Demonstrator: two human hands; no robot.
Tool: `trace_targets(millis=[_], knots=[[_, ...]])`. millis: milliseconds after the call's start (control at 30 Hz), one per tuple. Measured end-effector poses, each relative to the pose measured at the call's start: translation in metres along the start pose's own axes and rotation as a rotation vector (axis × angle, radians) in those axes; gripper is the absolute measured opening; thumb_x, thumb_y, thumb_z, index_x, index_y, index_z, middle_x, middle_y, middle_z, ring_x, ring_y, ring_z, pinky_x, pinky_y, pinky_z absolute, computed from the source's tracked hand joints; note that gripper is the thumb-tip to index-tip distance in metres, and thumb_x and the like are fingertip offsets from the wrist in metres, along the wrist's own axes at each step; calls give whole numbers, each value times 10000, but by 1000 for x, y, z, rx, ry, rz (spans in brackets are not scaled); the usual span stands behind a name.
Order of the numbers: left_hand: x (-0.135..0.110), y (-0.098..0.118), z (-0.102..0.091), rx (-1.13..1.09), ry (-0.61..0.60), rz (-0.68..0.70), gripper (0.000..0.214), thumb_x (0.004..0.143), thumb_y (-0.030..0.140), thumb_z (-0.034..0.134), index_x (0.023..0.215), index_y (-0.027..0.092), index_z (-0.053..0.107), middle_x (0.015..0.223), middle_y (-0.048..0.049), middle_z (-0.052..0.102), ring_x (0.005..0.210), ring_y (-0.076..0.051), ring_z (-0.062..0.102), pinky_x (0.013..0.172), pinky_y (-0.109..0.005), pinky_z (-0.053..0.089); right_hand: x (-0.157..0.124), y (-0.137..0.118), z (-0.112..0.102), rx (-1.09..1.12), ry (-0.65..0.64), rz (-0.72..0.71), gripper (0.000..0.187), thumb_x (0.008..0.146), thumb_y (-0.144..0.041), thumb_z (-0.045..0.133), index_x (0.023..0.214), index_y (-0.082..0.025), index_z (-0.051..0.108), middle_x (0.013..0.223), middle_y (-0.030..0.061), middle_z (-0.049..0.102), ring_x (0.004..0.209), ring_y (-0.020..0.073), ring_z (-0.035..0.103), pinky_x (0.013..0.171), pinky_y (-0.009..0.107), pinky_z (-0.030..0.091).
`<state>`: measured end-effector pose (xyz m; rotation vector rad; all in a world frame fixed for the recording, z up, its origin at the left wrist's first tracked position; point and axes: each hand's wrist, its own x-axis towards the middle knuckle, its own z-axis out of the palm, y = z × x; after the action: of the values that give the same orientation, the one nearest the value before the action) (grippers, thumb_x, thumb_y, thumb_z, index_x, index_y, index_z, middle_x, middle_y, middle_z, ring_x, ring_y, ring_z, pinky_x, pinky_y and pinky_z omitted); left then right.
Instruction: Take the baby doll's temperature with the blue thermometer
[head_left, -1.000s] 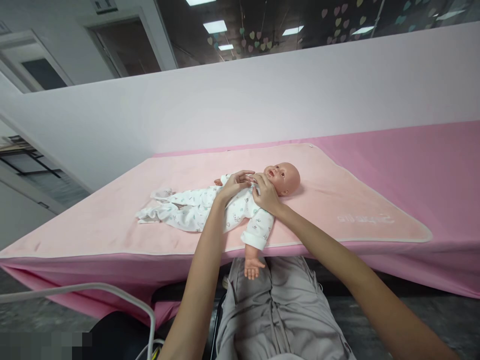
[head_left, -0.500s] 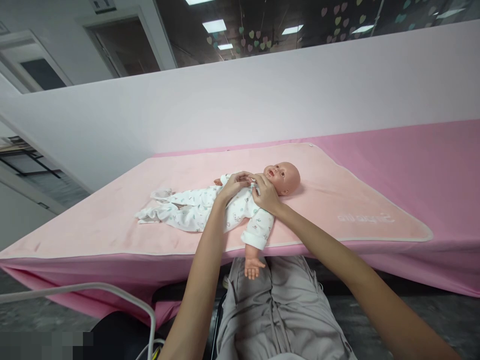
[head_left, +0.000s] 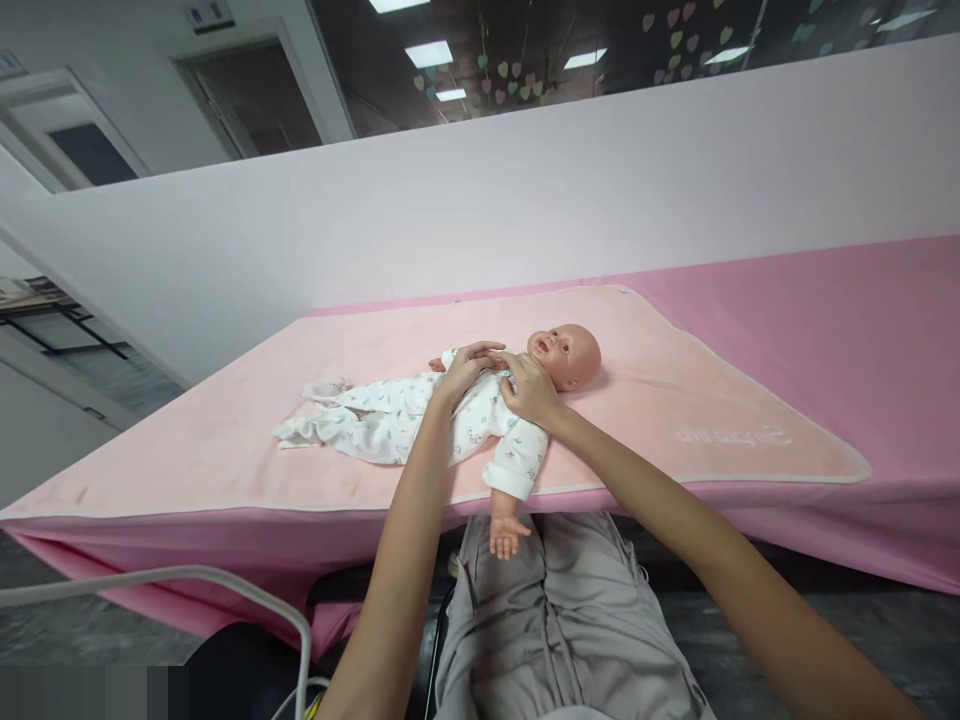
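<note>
A bald baby doll (head_left: 571, 352) lies on its back, head to the right. It wears a white footed romper (head_left: 390, 400) with a small coloured print. At the romper's neck and upper chest, my left hand (head_left: 469, 368) has its fingers bent and closed on the cloth. My right hand (head_left: 534, 390) meets it from the other side, just below the doll's chin, its fingers also closed on the fabric. The fingertips nearly touch each other and hide the bit of cloth between them. One doll arm (head_left: 508, 525) hangs over the near table edge, palm up.
Under the doll is a peach-coloured mat (head_left: 225, 420) with pale edging, on a pink cloth (head_left: 847, 340) covering the table. A white partition (head_left: 480, 220) stands behind. A curved pale metal bar (head_left: 187, 573) is at the lower left, near my left forearm.
The fingers of both hands have shifted slightly at the romper's neck, the right fingertips now lying closer over the cloth. The doll has stayed in place.
</note>
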<state>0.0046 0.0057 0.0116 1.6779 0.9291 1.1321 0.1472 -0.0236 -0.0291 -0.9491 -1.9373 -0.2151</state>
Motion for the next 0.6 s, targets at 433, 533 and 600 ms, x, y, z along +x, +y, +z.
trace_targets(millis=[433, 533, 600], knots=[[-1, -1, -1, -60, 27, -37, 343, 585, 150, 554, 913, 151, 652, 724, 0, 637, 730, -126, 572, 755, -258, 439, 0, 0, -1, 70, 20, -28, 338, 830, -112, 379, 1107, -182, 559, 934, 77, 612, 897, 225, 498, 835, 380, 405], [-2, 1, -2, -106, 32, -51, 356, 588, 157, 561, 934, 154, 643, 739, 0, 635, 734, -122, 574, 765, -258, 440, 0, 1, 0, 78, 49, -18, 339, 849, -113, 357, 1108, -195, 560, 945, 76, 611, 912, 228, 502, 846, 384, 402], [-3, 2, -5, -175, 42, -73, 357, 605, 178, 580, 957, 152, 632, 762, -10, 637, 731, -118, 580, 780, -263, 445, 0, 2, 0, 74, 67, -11, 341, 852, -107, 347, 1103, -193, 562, 943, 75, 613, 912, 228, 504, 851, 384, 400]])
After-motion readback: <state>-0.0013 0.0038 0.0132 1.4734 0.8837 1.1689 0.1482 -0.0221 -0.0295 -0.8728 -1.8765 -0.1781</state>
